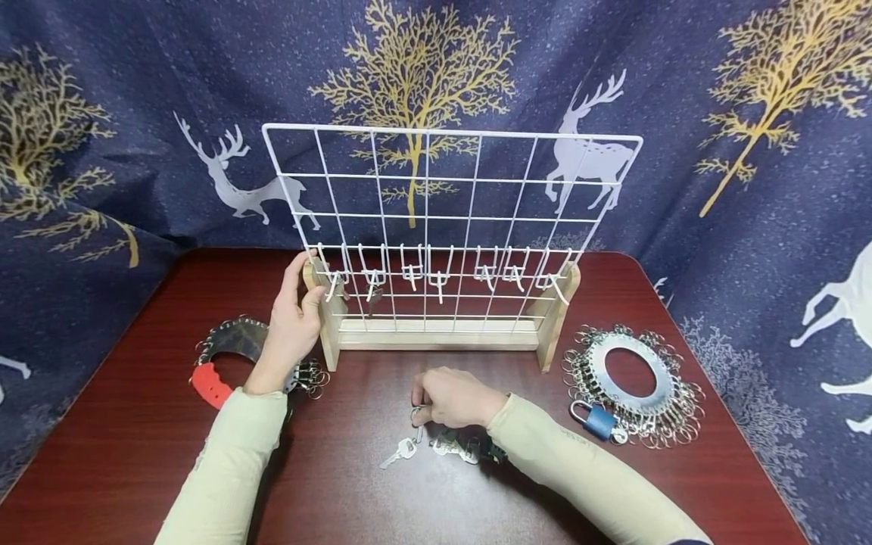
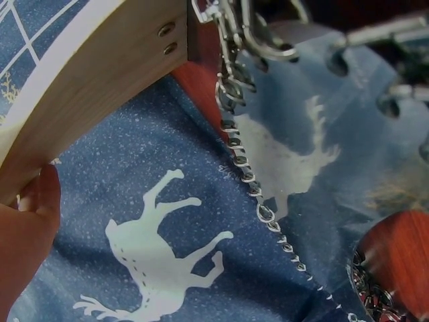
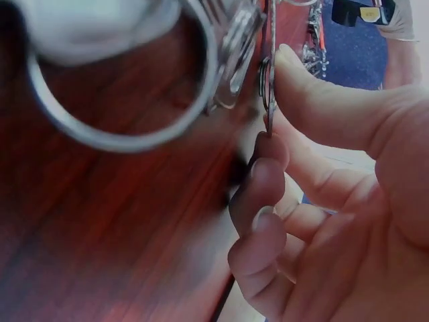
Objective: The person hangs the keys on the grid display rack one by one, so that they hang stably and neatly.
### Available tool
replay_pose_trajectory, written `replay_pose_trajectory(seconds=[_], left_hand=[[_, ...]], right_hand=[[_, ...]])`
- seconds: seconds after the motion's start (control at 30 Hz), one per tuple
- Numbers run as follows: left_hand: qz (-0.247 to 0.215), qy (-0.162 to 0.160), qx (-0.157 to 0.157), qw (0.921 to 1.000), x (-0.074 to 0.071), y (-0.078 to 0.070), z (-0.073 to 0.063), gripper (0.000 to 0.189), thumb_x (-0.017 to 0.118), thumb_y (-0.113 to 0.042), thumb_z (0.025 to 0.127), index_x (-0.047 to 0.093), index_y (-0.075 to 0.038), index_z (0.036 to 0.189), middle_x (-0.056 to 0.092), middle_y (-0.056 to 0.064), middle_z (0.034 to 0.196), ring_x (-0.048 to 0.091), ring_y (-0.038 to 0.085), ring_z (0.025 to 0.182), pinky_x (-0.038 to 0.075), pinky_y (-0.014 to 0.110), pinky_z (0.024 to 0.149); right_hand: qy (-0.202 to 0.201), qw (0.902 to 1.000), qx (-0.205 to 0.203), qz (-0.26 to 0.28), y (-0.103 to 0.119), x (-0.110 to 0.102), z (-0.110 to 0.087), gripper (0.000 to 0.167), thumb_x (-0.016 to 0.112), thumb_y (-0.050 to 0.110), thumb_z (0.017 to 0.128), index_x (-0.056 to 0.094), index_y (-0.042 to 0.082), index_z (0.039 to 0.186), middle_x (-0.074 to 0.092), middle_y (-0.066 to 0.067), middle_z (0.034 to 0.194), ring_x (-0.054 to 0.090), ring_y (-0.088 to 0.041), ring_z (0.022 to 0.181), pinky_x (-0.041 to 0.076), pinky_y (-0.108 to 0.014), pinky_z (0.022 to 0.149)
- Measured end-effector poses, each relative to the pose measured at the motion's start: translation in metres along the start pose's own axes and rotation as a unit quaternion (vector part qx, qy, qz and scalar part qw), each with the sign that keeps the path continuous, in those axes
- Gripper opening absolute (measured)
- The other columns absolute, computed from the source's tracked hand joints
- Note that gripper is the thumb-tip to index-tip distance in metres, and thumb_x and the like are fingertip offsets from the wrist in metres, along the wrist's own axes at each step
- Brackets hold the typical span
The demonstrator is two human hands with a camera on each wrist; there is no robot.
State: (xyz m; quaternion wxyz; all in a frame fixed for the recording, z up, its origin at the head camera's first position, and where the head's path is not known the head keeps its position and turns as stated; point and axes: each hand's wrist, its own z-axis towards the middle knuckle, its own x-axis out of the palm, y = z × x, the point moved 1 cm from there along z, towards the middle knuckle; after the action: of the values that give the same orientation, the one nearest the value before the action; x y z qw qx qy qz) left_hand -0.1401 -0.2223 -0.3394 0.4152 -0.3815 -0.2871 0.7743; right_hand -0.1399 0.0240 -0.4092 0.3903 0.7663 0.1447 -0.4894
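Observation:
My left hand (image 1: 293, 329) grips the left wooden side post (image 2: 94, 87) of a white wire grid rack (image 1: 425, 217), thumb in front and fingers at the outer edge. Over the table's middle, my right hand (image 1: 453, 397) pinches a key (image 3: 269, 74) between thumb and fingertips; the right wrist view shows it edge-on. Just below lies another key (image 1: 407, 448), and a few more keys (image 1: 456, 448) lie partly under the right forearm. White hooks (image 1: 439, 281) line the grid's lower rows. Small dark keys (image 1: 375, 291) hang at the left hooks.
On the right lies a metal ring plate (image 1: 636, 335) fringed with key rings, a blue padlock (image 1: 599, 421) beside it. Left, partly behind my forearm, is a similar plate (image 1: 238, 338) with a red handle (image 1: 210, 384). A patterned blue cloth (image 1: 225, 45) hangs behind the table (image 1: 341, 499).

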Motion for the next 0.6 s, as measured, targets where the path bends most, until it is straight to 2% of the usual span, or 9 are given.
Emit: replay_pose_trajectory(seconds=[0.2,0.4,0.6], left_hand=[[0.003,-0.002,0.008,1.0,0.0005,0.0002,-0.0001,0.047,0.05,0.006,0.096,0.037,0.006,0.141,0.054,0.029,0.123,0.052,0.028,0.11,0.035,0.013,0.091],[0.002,-0.007,0.008,0.9999,0.0006,0.0001,-0.0007,0.047,0.051,0.006,0.095,0.038,0.006,0.141,0.055,0.029,0.122,0.053,0.028,0.109,0.034,0.013,0.091],[0.009,-0.007,0.011,0.9999,0.0001,-0.0012,0.0002,0.047,0.05,0.005,0.096,0.038,0.006,0.141,0.055,0.028,0.123,0.052,0.028,0.11,0.034,0.013,0.092]], right_hand=[[0.007,0.9999,-0.005,0.011,-0.0021,-0.0016,0.0013,0.02,0.077,0.034,0.081,0.066,0.02,0.089,0.055,0.015,0.074,0.052,-0.003,0.068,0.045,-0.025,0.067],[0.017,0.9975,-0.009,0.068,-0.0052,-0.0033,0.0014,0.015,0.076,0.03,0.081,0.067,0.019,0.086,0.058,0.014,0.075,0.053,-0.004,0.07,0.045,-0.023,0.07],[0.015,0.9933,-0.03,0.111,-0.007,-0.0084,-0.0018,0.014,0.073,0.03,0.085,0.064,0.02,0.08,0.061,0.014,0.076,0.052,-0.004,0.067,0.046,-0.024,0.072]])
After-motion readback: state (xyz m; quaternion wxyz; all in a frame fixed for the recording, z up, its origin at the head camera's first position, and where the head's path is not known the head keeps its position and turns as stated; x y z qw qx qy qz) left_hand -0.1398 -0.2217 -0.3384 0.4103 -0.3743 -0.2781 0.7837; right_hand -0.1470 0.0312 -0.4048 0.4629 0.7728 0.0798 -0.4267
